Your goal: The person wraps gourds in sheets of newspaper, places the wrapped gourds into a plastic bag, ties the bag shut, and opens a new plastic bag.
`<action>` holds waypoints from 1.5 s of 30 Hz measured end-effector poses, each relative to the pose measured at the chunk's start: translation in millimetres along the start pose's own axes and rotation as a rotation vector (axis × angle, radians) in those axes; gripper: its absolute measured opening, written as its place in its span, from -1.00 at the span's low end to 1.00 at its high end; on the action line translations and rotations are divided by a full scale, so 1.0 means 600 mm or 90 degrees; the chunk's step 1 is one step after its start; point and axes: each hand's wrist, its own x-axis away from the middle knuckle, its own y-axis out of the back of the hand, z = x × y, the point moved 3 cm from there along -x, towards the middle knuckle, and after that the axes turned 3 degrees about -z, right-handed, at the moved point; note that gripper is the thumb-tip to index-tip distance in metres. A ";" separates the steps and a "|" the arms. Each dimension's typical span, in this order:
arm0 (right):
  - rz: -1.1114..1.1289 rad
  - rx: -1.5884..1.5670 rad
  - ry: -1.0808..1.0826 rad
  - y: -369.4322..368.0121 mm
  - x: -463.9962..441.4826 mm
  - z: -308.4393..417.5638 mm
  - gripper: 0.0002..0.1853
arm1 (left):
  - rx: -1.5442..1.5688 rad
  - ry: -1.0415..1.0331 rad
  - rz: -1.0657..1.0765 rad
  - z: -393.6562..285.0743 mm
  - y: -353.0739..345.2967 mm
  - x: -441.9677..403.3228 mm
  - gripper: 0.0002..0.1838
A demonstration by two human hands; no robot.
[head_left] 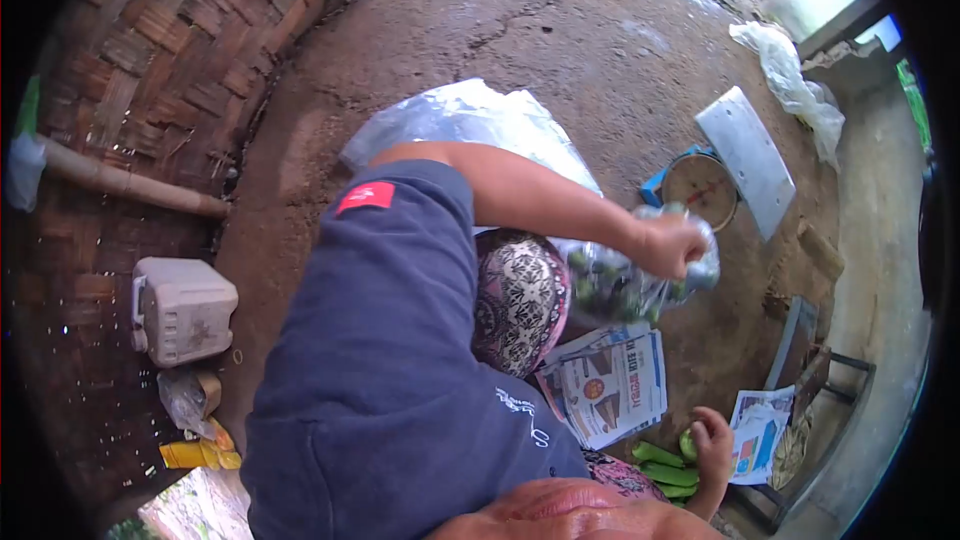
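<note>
My left hand (672, 245) is closed on a clear plastic bag (610, 285) with dark green vegetables inside, their kind blurred by the plastic. The bag lies in front of my knee, which is covered by patterned cloth (520, 300). Lower right, my right hand (712, 440) curls its fingers round a rounded, pale green vegetable (688, 445). Right beside it, several long green vegetables (665, 470) lie close to my other leg. Between the two hands are printed newspaper sheets (610, 385).
A clear plastic sheet (470, 110) is spread beyond my left arm. A round dial scale (698, 190) stands by a pale board (748, 160). More paper (760, 430) lies at right near a low wooden frame (800, 350). A jerrycan (187, 312) stands by the woven wall (150, 70).
</note>
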 end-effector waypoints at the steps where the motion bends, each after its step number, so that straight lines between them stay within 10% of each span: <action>1: -0.047 -0.063 0.007 0.005 -0.017 -0.034 -0.73 | -0.011 -0.019 -0.049 -0.010 0.048 0.016 -0.91; 10: 0.028 0.026 -0.016 0.022 -0.145 -0.055 -0.74 | -0.366 -0.013 -0.138 -0.028 0.468 0.239 -0.88; 18: -0.064 0.213 -0.019 0.093 -0.212 -0.253 -0.68 | -0.491 0.279 -0.221 0.122 0.750 0.474 -0.83; 29: -0.003 0.338 -0.077 0.103 -0.195 -0.191 -0.64 | -0.714 0.518 -0.529 0.268 0.739 0.909 -0.81; 36: -0.039 0.329 0.019 0.080 -0.253 -0.031 -0.72 | -0.698 0.603 -0.481 0.290 0.799 0.916 -0.82; 45: -0.057 0.380 0.058 0.085 -0.277 0.046 -0.70 | -0.668 0.747 -0.741 0.305 0.799 1.039 -0.53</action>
